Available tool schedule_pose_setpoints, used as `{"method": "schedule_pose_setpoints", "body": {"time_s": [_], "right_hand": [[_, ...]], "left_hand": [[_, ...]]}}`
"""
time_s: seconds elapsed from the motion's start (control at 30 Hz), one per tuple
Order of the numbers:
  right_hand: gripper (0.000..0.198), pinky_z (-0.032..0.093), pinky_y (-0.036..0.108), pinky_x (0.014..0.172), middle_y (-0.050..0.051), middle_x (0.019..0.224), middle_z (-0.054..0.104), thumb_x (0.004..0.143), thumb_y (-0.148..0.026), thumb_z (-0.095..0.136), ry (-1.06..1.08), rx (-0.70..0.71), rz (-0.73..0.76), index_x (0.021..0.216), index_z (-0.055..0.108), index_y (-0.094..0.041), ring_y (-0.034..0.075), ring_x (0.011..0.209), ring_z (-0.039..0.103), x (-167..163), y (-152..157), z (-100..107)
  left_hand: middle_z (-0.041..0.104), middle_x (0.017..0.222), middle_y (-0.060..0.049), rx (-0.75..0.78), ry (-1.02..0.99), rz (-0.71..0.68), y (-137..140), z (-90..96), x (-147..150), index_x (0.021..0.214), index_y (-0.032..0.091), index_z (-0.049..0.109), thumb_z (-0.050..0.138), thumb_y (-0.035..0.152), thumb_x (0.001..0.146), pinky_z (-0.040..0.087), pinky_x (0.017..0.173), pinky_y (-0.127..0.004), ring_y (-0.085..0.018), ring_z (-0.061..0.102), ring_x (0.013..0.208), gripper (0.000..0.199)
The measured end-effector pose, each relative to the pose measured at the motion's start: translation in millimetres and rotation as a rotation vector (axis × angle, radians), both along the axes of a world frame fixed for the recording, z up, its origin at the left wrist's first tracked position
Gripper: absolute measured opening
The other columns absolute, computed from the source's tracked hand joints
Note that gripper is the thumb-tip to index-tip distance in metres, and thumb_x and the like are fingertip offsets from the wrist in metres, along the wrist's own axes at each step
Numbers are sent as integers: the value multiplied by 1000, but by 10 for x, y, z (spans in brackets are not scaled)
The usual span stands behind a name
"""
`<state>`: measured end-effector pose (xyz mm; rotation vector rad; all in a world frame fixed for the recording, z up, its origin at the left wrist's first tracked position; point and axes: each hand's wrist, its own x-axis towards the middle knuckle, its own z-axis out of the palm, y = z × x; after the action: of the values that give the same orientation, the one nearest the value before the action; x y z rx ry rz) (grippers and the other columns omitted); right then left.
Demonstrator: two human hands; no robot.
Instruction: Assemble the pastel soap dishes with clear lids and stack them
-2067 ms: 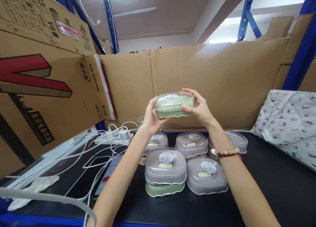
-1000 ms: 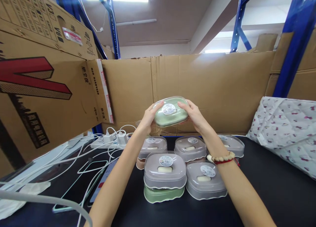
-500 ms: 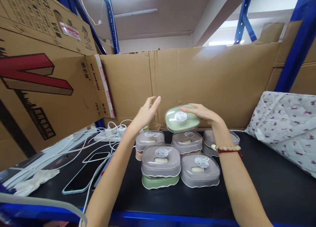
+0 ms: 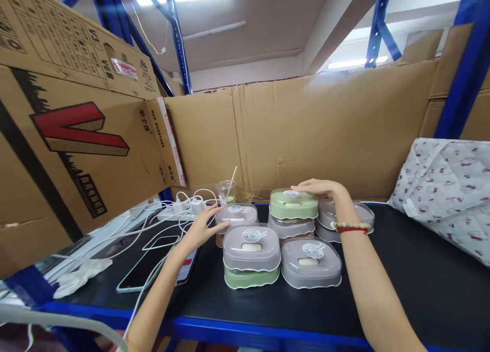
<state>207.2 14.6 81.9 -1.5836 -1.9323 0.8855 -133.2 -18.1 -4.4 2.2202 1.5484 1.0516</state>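
Observation:
A green lidded box (image 4: 294,205) with rounded corners and a round label sits level on top of the back middle stack of grey lidded boxes (image 4: 291,228). My right hand (image 4: 316,187) has its fingers on the green box's upper right side; the thumb is hidden. My left hand (image 4: 201,231) is open, fingers spread, beside the back left grey lidded box (image 4: 238,215), and holds nothing. In front stands a grey lidded box (image 4: 251,247) on a green one (image 4: 251,277). A single grey lidded box (image 4: 311,264) lies to its right. Another grey stack (image 4: 362,219) is partly behind my right wrist.
A plastic cup (image 4: 225,188) with a straw stands behind the left stack. White cables (image 4: 115,234), a power strip (image 4: 168,212) and phones (image 4: 147,265) lie at the left. A large carton (image 4: 84,137) leans in there. Patterned quilted fabric (image 4: 451,188) lies at the right.
The green box has come down from the air onto the back middle stack, with my right hand on it. My left hand has moved down and left, fingers spread.

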Motion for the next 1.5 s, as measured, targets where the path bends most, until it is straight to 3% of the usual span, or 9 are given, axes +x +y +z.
{"method": "schedule_pose_setpoints", "body": {"time_s": [0.23,0.37,0.5,0.63,0.9,1.03,1.23,1.33,1.5], "right_hand": [[77,52,47,81,9,118,62,33,-56,82,-96,270,135,104,67,-30,34,105,59,-16,-3,57],[103,50,48,86,7,120,58,16,-42,87,-315,339,322,115,61,-34,35,110,56,-188,142,-94],[110,30,66,98,10,129,50,11,-38,87,-479,340,135,117,57,-35,44,126,38,-471,321,-317],[112,16,76,97,12,139,40,18,-32,88,-570,248,8,124,50,-37,46,131,28,-600,273,-281],[111,12,64,108,12,152,23,50,-14,81,-796,174,-38,143,23,-31,29,142,13,-528,18,-27],[102,10,59,110,14,152,20,58,-20,78,-728,218,-68,144,24,-27,29,141,18,-436,92,-82],[92,17,60,108,12,146,33,60,-28,77,-708,245,-89,141,32,-29,32,136,28,-377,145,-99],[86,24,55,106,11,141,40,62,-31,75,-748,255,-119,138,36,-29,33,133,33,-382,118,-83],[80,29,48,103,14,135,45,65,-33,72,-811,279,-171,137,38,-24,31,129,37,-425,64,-80]], "left_hand": [[34,146,-16,-81,-59,-96,-75,-207,3,142,23,26,72,39,56,29,108,-47,-32,32,134,100],[23,150,-23,-122,-154,-151,-22,-302,186,145,14,10,72,44,54,31,107,-47,-35,32,134,113],[28,149,-21,-108,-226,-139,62,-309,372,143,15,20,62,47,65,24,110,-44,-33,32,135,94],[29,148,-22,-195,-246,-88,139,-247,546,144,12,18,58,43,68,23,110,-45,-34,33,134,92],[38,145,-16,-248,-164,-3,447,-383,688,148,20,5,59,35,70,36,102,-40,-30,49,123,96],[39,144,-17,-221,-181,-93,495,-437,600,148,19,11,59,38,71,40,97,-39,-29,53,119,93],[58,125,-13,-193,-131,36,414,-382,570,143,21,27,58,38,72,44,89,-39,-28,61,105,79],[62,112,-13,-166,-160,110,419,-394,600,131,17,40,59,33,70,47,81,-36,-25,63,94,66],[61,86,-4,-82,-63,51,431,-401,604,77,20,58,57,32,72,47,75,-29,-19,61,82,13]]}}
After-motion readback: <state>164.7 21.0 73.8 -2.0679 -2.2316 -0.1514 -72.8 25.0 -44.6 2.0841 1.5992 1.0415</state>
